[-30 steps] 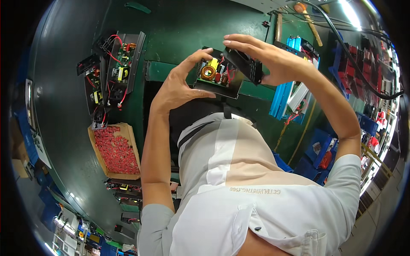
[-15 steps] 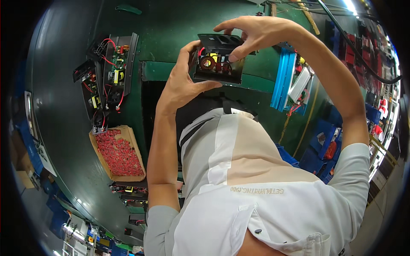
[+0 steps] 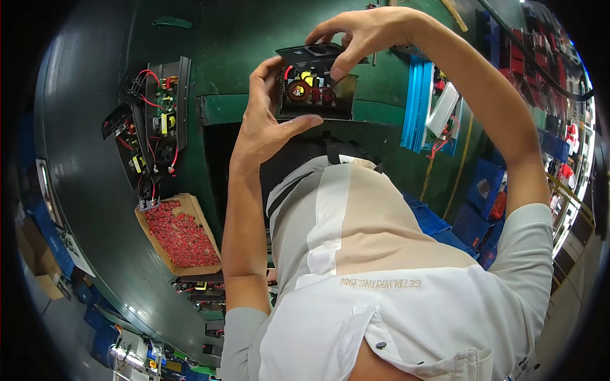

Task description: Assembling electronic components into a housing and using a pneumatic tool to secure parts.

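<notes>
My left hand (image 3: pixel 267 120) is wrapped round the left side of a black metal electronics housing (image 3: pixel 318 112), its thumb stretched along the near edge. Through the housing's open end show a copper-wound ring coil (image 3: pixel 297 91), yellow parts and a red wire. Above that opening, a black end panel (image 3: pixel 295 57) with round cut-outs sits tilted. My right hand (image 3: pixel 365 44) grips this panel from the far right, thumb on its near side and fingers over the top. Whether the panel touches the housing at its far edge is hidden.
On the green bench to the left lie opened black units (image 3: pixel 152 120) with circuit boards and red wires. Nearer me is a cardboard tray (image 3: pixel 213 259) of small red parts. A blue finned housing (image 3: pixel 416 105) lies to the right, with blue bins (image 3: pixel 486 184) beyond.
The view has shifted slightly. Both hands still hold the housing and the panel, and the panel's tilt over the open end has changed little.
</notes>
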A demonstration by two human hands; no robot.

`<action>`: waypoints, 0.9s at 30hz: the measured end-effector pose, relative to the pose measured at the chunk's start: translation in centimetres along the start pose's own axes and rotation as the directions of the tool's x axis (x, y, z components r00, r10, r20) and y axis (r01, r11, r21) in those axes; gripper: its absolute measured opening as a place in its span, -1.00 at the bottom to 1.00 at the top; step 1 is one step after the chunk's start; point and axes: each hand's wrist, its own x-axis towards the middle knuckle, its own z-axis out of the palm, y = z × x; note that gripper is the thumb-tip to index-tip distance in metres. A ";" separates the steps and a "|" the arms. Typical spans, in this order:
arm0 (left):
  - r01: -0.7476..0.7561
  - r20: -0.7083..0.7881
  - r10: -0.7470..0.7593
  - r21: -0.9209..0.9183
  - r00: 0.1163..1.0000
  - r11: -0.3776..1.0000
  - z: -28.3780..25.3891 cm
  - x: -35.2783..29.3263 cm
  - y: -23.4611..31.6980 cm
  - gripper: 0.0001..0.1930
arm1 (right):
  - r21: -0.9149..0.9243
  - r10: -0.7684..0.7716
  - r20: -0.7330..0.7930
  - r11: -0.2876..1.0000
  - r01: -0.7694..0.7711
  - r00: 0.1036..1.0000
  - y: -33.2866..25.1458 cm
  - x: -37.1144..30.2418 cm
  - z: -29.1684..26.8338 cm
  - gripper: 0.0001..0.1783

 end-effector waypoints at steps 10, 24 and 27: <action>0.014 -0.039 -0.016 -0.038 0.999 0.999 0.2 -0.2 0.2 0.28 | 0.062 -0.102 -0.396 0.989 0.137 0.912 3.2 1.8 4.4 0.16; -0.015 -0.029 0.011 -0.114 1.000 0.993 -0.5 0.1 0.2 0.23 | -0.156 -0.413 -0.475 0.909 0.388 0.777 2.7 0.3 5.4 0.18; 0.042 -0.001 -0.043 -0.153 0.999 0.987 -1.0 -0.3 0.7 0.15 | -0.214 -0.480 -0.450 0.876 0.431 0.753 2.7 0.4 5.6 0.20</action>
